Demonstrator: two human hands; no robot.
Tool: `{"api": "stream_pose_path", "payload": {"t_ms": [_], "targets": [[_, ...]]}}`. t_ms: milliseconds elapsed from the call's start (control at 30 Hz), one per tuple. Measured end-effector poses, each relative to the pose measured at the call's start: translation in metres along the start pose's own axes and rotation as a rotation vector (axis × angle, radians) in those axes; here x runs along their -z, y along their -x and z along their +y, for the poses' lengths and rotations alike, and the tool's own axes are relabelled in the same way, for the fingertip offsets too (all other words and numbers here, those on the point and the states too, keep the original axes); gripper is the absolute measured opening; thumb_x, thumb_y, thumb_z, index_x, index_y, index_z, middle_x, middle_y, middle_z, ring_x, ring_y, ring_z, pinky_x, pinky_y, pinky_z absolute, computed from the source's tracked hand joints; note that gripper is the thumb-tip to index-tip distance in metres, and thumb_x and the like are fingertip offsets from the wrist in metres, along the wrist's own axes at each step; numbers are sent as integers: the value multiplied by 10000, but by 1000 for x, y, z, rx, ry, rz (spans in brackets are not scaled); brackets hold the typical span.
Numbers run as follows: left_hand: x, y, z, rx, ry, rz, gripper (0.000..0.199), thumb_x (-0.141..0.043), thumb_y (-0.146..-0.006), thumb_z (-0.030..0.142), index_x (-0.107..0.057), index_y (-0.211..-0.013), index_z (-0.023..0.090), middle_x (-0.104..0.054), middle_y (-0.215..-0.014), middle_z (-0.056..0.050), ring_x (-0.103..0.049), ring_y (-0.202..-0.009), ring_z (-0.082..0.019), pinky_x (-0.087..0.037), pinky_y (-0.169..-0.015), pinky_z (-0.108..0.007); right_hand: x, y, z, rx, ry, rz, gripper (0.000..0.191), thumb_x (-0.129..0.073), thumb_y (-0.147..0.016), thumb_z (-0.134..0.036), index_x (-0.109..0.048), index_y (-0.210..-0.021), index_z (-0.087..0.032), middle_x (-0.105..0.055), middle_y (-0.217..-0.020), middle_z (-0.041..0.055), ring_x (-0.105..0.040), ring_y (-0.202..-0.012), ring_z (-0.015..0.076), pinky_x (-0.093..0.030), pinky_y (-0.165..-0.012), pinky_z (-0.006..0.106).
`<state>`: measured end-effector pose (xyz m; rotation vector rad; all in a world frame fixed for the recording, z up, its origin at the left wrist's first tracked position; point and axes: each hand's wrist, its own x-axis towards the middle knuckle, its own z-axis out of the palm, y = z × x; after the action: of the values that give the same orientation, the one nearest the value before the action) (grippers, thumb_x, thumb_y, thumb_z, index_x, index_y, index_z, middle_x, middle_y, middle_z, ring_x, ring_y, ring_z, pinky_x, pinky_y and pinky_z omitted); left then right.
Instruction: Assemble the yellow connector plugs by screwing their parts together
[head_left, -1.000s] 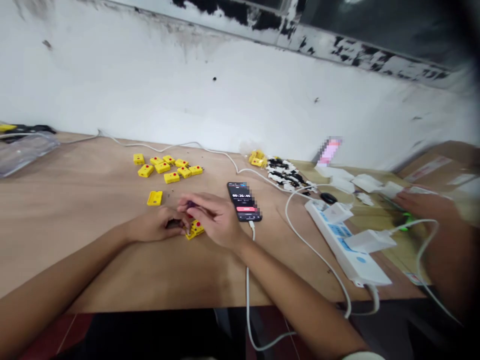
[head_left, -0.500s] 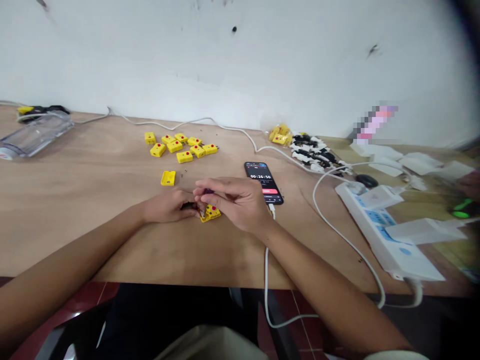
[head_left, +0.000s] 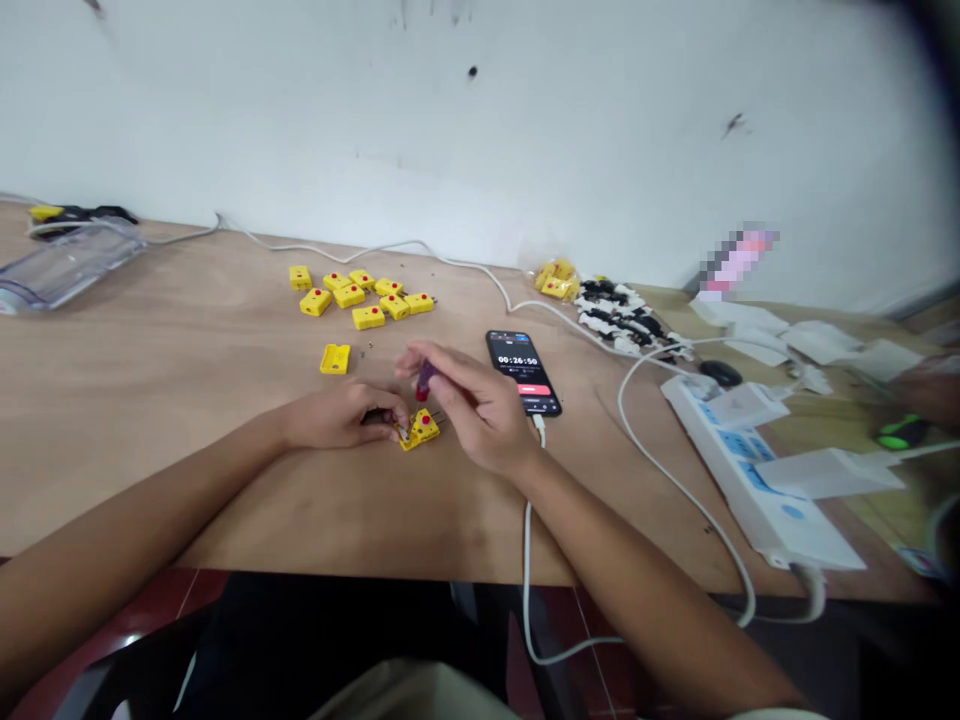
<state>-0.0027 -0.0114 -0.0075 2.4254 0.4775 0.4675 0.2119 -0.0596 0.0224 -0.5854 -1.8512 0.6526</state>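
Note:
My left hand (head_left: 349, 415) rests on the table with its fingers closed on the left end of an open yellow case (head_left: 420, 430), which has a red dot and small metal parts in it. Above and to the right of that case, my right hand (head_left: 480, 405) pinches a small dark red tool (head_left: 425, 380) between thumb and fingers. Left of the hands lies a yellow shell (head_left: 335, 359), hollow side up, with tiny metal bits beside it. Several closed yellow blocks (head_left: 349, 295) with red dots are grouped farther back.
A phone (head_left: 523, 372) with a cable lies right of my right hand. Farther right are a white power strip (head_left: 765, 490) with plugs, black and white parts (head_left: 622, 318) and bagged yellow pieces (head_left: 556, 279). A clear container (head_left: 71, 265) sits far left.
My right hand has lifted and tilted a little, so the red tool and more of the yellow case show. My left hand stays at the case. The camera view has shifted slightly.

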Motion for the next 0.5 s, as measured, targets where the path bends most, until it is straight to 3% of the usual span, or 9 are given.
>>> {"api": "stream_pose_path", "payload": {"t_ms": [100,167,300,500], "targets": [[-1,0,-1,-24,10,43,77,-607,-938,212,-658,-973,166,-698,-936,-61,-651,-806,-151,-504,-708,-239,4,-2,2,-97,-114,-47,339,-579,-952,-212,-679,-1273,-254,-765,-1108,49,-735,-946,151,-609,-861,330],[-1,0,0,-30,9,34,74,-598,-944,211,-655,-955,164,-695,-946,-62,-647,-808,-148,-501,-717,-238,6,-4,3,-118,-96,-1,275,-668,-895,-229,-743,-1159,-245,-781,-991,34,-732,-814,140,-613,-765,299],[1,-2,3,9,-4,-5,79,-591,-944,210,-652,-948,160,-694,-940,-57,-646,-822,-154,-494,-725,-243,5,-5,3,-42,48,112,160,-794,-785,-229,-788,-945,-228,-728,-811,-6,-625,-661,104,-541,-629,246],[1,-2,2,-5,-8,18,74,-603,-938,220,-645,-936,159,-693,-952,-64,-645,-826,-157,-492,-712,-245,-8,1,-7,41,276,263,103,-788,-803,-245,-774,-906,-242,-656,-745,-19,-565,-626,105,-518,-632,263]]}}
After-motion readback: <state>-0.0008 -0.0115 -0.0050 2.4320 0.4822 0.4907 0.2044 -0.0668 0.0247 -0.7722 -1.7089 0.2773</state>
